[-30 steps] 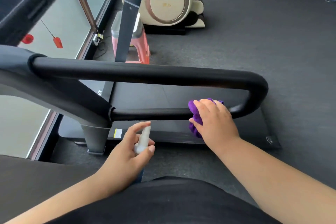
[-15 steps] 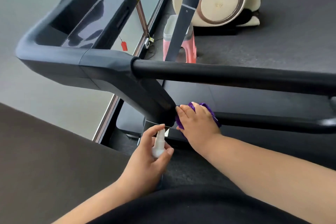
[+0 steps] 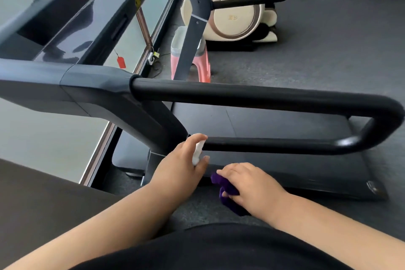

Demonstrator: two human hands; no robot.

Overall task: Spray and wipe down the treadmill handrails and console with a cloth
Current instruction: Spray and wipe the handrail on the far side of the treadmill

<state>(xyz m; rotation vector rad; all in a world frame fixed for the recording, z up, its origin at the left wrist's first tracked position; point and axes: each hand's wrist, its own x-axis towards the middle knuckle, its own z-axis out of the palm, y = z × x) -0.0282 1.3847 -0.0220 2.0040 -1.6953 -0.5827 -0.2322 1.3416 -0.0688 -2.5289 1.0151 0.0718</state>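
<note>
A black looped handrail (image 3: 263,94) runs across the middle of the view, its lower bar (image 3: 274,144) curving back to the grey upright. My left hand (image 3: 182,164) grips a small white spray bottle (image 3: 198,152), with its nozzle up against the left end of the lower bar. My right hand (image 3: 252,186) is closed on a purple cloth (image 3: 228,195), held below the lower bar and off it. The glossy dark console (image 3: 72,28) slants across the upper left.
The treadmill deck (image 3: 274,123) lies under the rail on dark carpet. Behind it stand a pink stool (image 3: 201,66) with a container on top and a cream massage chair (image 3: 236,15). A window wall with a brown frame runs along the left.
My right hand has come off the lower bar and dropped toward me with the cloth. My left hand has risen, bringing the spray bottle up to the bar's left end. The view shifted right.
</note>
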